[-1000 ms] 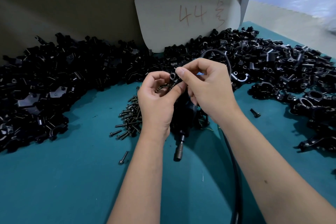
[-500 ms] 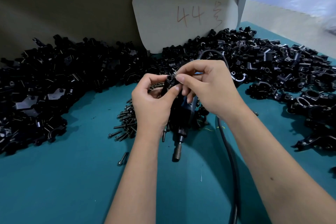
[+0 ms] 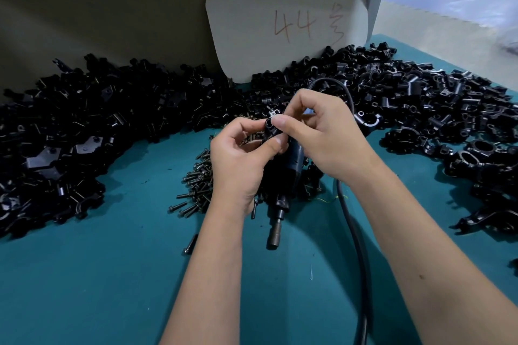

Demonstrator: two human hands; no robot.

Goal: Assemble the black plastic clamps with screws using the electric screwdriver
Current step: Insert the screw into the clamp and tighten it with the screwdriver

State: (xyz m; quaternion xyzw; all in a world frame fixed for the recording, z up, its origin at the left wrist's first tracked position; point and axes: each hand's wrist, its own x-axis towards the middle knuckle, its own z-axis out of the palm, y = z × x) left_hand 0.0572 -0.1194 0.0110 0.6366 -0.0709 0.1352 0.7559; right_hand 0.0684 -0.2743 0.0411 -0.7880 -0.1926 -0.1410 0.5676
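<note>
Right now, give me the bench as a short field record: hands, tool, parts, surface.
left hand: pinches clamp piece from below
right hand: pinches same clamp piece from above
electric screwdriver: lies on mat under the hands, bit towards the person, cable trailing near the right arm
screws: loose pile left of screwdriver
clamp parts: heaps along the back and right
surface: teal mat
card: marked 44, propped at back

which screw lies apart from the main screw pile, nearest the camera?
The lone screw on the teal mat, left of the screwdriver's tip. The others cluster in the screw pile by the left hand.
</note>
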